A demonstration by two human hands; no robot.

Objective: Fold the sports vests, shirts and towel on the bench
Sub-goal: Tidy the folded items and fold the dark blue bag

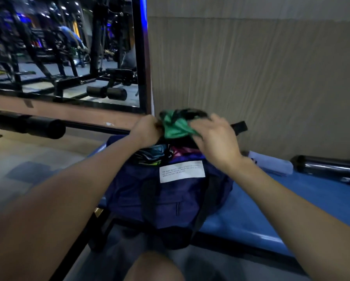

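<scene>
Unpacking comes first: left hand (147,128) and right hand (216,136) both curl their fingers around a green garment (176,125) above the open bag (170,191) on the worktop (271,203). Next, probably spread it flat for folding.

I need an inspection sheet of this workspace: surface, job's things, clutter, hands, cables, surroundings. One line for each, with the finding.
Surface: blue bench, padded, bare on its right part.
Job's things: green garment held above the navy bag; more coloured clothes in the bag's open top; pale folded cloth on the bench behind.
Clutter: black cylinder at the bench's far right.
Hands: left hand and right hand both grip the green garment.
Cables: nothing seen.
Surroundings: mirror left, panelled wall behind.
</scene>
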